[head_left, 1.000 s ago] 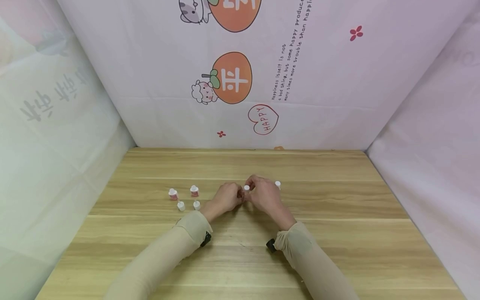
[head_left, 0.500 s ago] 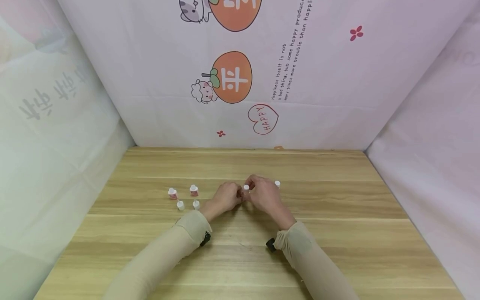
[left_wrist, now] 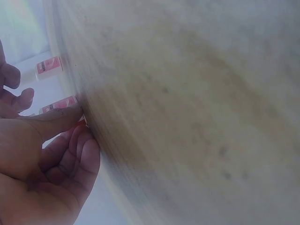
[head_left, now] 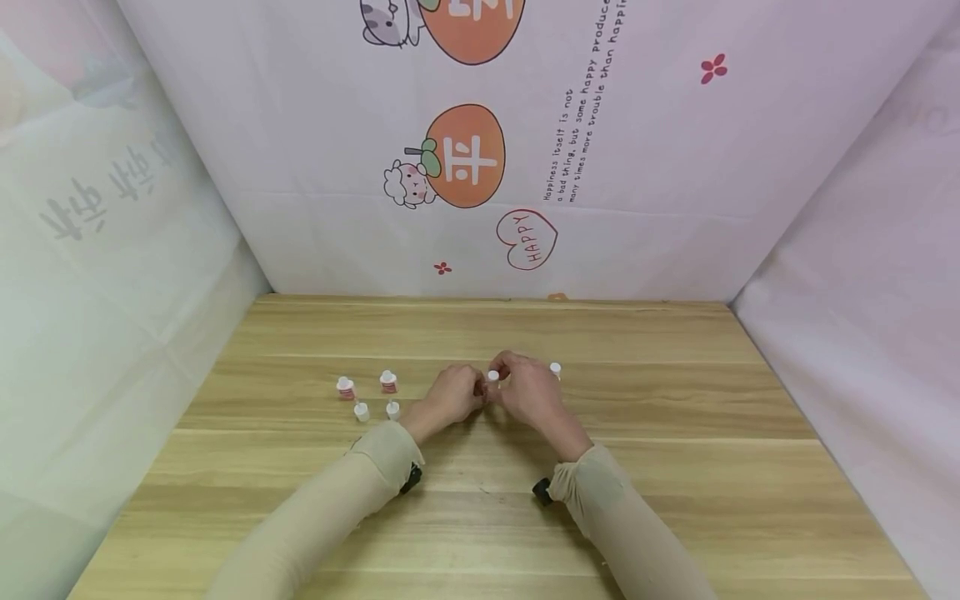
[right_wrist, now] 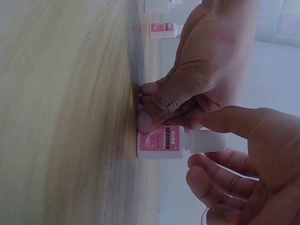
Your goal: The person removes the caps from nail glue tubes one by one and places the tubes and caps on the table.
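Observation:
A small nail glue bottle [right_wrist: 161, 142] with a pink label stands on the wooden table, its white cap [head_left: 493, 377] between my two hands. My left hand [head_left: 454, 393] holds the bottle low down, the thumb [right_wrist: 161, 105] against its side in the right wrist view. With thumb and fingers, my right hand [head_left: 531, 390] pinches the cap. In the right wrist view the cap [right_wrist: 208, 141] sits at the bottle's neck. The left wrist view shows the pink label [left_wrist: 58, 104] partly hidden behind my left thumb.
Two pink-labelled bottles [head_left: 346, 388] [head_left: 388, 382] stand to the left. In front of them lie two white caps [head_left: 362, 412] [head_left: 393, 410] with thin stems. Another white-capped bottle [head_left: 555, 369] stands just beyond my right hand. Printed white cloth walls [head_left: 637, 167] enclose the table.

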A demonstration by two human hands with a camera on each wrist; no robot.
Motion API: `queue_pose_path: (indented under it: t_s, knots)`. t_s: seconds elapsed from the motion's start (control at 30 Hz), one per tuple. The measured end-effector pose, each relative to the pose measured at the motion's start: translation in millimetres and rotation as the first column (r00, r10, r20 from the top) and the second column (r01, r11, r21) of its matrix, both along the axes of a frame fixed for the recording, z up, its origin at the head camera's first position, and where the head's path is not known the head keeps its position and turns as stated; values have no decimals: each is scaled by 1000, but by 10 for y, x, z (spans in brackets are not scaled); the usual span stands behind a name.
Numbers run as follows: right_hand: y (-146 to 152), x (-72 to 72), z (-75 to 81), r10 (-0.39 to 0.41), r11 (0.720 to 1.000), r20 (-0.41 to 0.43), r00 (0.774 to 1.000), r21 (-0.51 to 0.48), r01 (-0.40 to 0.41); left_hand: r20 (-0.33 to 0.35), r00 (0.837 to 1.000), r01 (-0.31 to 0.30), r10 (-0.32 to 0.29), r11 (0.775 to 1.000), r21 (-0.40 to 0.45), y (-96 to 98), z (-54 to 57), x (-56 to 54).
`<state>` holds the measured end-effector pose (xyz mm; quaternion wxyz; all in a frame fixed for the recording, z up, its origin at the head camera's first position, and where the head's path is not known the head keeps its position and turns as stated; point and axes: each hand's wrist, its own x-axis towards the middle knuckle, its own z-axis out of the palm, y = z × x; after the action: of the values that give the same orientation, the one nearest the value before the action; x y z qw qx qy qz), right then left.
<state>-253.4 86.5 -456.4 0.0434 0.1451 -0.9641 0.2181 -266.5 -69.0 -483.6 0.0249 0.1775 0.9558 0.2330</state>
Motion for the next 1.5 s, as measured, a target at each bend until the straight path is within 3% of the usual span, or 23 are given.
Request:
queue_pose_path:
  t_s: [0.53, 0.8, 1.1, 1.5]
  knots:
    - [2, 6, 5, 10, 1000, -16, 1000, 10, -10, 5, 1000, -1, 1, 1000, -9, 4, 4, 2]
    - [10, -1, -9, -20, 1000, 18, 1000, 16, 20, 9, 1000, 3, -3, 1000, -6, 5, 7, 15]
    - [1, 10, 4, 7, 1000, 0, 1000, 31, -7, 12, 1000, 2, -1, 1000, -22, 5, 0, 10]
    - [5, -7, 14, -8, 1000, 28, 1000, -5, 8, 13, 1000, 1, -1, 1000, -10, 5, 4, -1]
